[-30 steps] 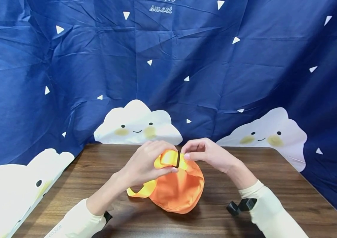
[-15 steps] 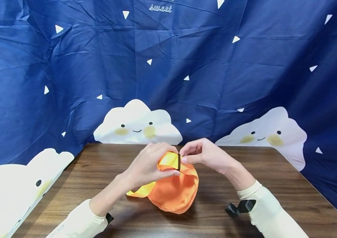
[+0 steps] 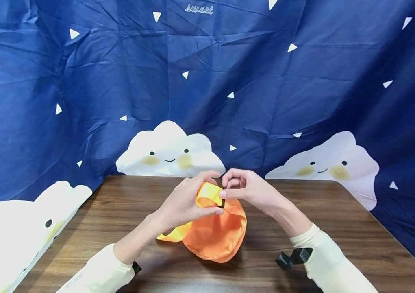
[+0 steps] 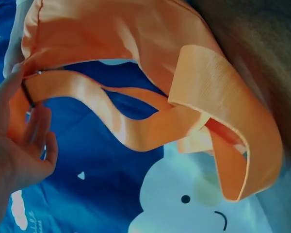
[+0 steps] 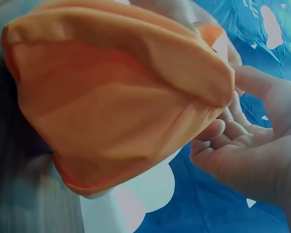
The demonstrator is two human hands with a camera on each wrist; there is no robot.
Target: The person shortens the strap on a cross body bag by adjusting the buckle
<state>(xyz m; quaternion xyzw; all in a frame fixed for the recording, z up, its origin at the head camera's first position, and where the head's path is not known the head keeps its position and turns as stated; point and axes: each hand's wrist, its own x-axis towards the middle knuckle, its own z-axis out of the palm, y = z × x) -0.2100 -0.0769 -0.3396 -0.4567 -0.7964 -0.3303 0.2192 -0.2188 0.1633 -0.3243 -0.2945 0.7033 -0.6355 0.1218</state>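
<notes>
A soft orange fabric bag [image 3: 216, 238] hangs open-mouthed low over the table, its gathered inside facing the right wrist view. Its wide yellow-orange strap [image 3: 207, 193] loops up from it and runs through a dark slider buckle [image 3: 223, 202]. My left hand [image 3: 179, 205] holds that buckle by its ends between thumb and fingers, with a strap loop inside the grasp. In the left wrist view a long folded length of strap [image 4: 148, 133] trails away from the buckle [image 4: 27, 93]. My right hand [image 3: 253, 189] pinches the strap right at the buckle, thumb overlapping it.
Under the hands is a dark brown wooden table [image 3: 127, 203]. A blue curtain [image 3: 207, 81] with white clouds and triangles hangs behind it. Black wrist devices sit on both cream sleeves; one [image 3: 291, 257] juts out below the right forearm.
The bag has shifted slightly left. My right thumb has moved left over the buckle, and the left hand's upper fingers have lifted off the strap loop.
</notes>
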